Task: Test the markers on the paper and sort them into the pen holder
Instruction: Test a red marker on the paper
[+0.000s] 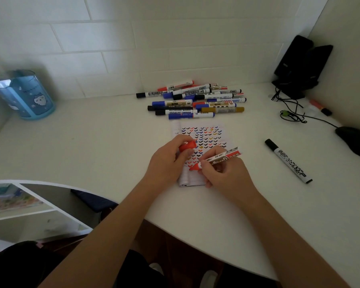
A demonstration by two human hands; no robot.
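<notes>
Pressing red marker [218, 160] tip on paper [195, 154], right hand [224, 173] closed around barrel; left hand [170, 161] pinches red cap [187, 146]. Pen holder [27, 96] at 10 o'clock, seemingly empty. Risk: palm smearing wet ticks.

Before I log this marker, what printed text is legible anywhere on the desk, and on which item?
"WB-6801" and "BOARD": red whiteboard marker in the right hand.
"WHITEBOARD MARKER": black-capped white markers in the pile.
Lone black marker, blue pen holder, black speaker: print too blurred to read.
</notes>
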